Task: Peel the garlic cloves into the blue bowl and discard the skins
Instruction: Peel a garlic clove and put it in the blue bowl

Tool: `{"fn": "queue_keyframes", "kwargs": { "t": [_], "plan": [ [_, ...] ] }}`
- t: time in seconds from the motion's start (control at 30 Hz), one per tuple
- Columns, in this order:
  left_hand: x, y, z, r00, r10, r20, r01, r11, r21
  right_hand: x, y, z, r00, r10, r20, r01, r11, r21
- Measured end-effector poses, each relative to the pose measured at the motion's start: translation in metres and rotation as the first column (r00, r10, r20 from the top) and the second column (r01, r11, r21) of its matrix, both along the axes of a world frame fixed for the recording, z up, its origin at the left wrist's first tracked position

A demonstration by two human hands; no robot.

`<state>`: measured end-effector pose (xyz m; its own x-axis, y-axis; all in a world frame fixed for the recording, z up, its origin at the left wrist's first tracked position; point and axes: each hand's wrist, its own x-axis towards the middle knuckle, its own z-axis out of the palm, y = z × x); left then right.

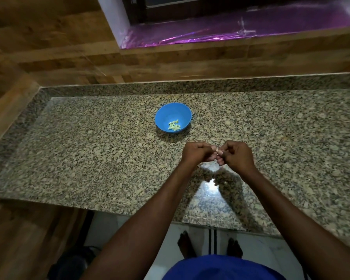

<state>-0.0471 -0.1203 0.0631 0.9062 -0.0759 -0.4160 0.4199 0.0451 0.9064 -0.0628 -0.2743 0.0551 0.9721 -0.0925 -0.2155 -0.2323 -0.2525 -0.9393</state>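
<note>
**Garlic peeling station: hands, bowl and counter**

Left hand (196, 153): hovering above the near middle of the granite counter (89, 158), fingers curled inward, fingertips meeting those of the other hand over a small pale item.

Right hand (235, 155): hovering just beside the left, fingers likewise curled, thumb and forefinger pinching the same pale item from the opposite side.

Garlic clove (217, 151): showing only as a pale sliver between the two sets of fingertips; too small to tell whether skin is on it or coming off.

Blue bowl (166, 112): sitting upright on the counter beyond the hands and slightly to their left, near but apart from them.

Peeled cloves (174, 126): lying as a small heap of pale yellow-green pieces in the bottom of the bowl, toward its near side.

Forearms: reaching in bare from the lower edge, converging at the hands and casting shadows on the counter beneath, beside a bright glare spot.

Surroundings: wood-panelled wall (49, 37) standing behind and left of the counter; a window ledge lined with shiny purple sheet (230, 29) running above it; white floor and bare feet showing below the counter edge.
</note>
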Motion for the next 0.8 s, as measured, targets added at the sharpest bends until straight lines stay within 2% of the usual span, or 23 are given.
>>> {"fn": "queue_keyframes", "kwargs": {
  "t": [0.1, 0.23, 0.47, 0.6, 0.7, 0.8],
  "plan": [
    [0.000, -0.003, 0.000, 0.998, 0.040, -0.046, -0.044, 0.996, -0.072, 0.000, -0.001, -0.001, 1.000, -0.025, -0.001, 0.025, 0.998, 0.053],
    [0.000, -0.001, -0.001, 0.998, -0.016, 0.065, 0.016, 1.000, -0.008, 0.001, -0.007, 0.006, 0.995, 0.011, -0.097, 0.011, 0.975, 0.220],
    [0.000, -0.003, -0.004, 0.996, -0.030, 0.083, 0.026, 0.999, 0.042, 0.013, -0.014, 0.008, 0.970, 0.042, -0.240, 0.004, 0.983, 0.186],
    [0.003, 0.000, -0.008, 0.998, -0.025, 0.060, 0.019, 0.995, 0.098, 0.015, -0.013, 0.002, 0.973, -0.011, -0.231, 0.020, 0.999, 0.038],
    [0.005, -0.003, -0.008, 1.000, -0.004, 0.018, 0.001, 0.992, 0.125, 0.013, -0.008, 0.000, 0.991, -0.017, -0.135, -0.008, 0.984, -0.180],
    [0.008, -0.007, -0.010, 0.995, 0.036, -0.090, -0.025, 0.992, 0.122, 0.007, -0.005, 0.005, 1.000, -0.016, -0.013, 0.010, 0.929, -0.370]
  ]
}}
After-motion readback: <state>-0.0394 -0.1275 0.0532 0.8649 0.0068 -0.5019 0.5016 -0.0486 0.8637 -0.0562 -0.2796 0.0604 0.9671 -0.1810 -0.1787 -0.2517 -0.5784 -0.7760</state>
